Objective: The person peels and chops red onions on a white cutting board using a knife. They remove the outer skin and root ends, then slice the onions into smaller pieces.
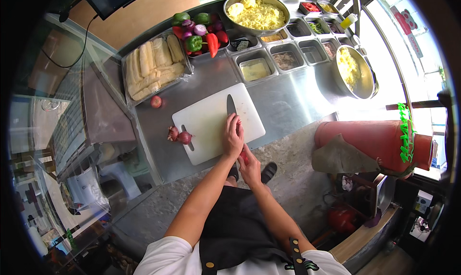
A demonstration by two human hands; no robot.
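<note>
My right hand is closed around the red handle of a kitchen knife. The blade points away from me over a white plastic cutting board, which lies askew on the steel counter. Over the middle of the knife rests my left hand, fingers close together, hiding part of the blade. Something reddish shows at its fingertips, too covered to identify. Two red onions, one at the board's edge and one beside it, sit by the board's handle slot. A third red onion lies on the counter farther off.
Wrapped pale yellow food strips fill a tray at the back left. Beside it are mixed vegetables. Steel bowls of yellow shreds and several inset pans line the back. A red gas cylinder stands right.
</note>
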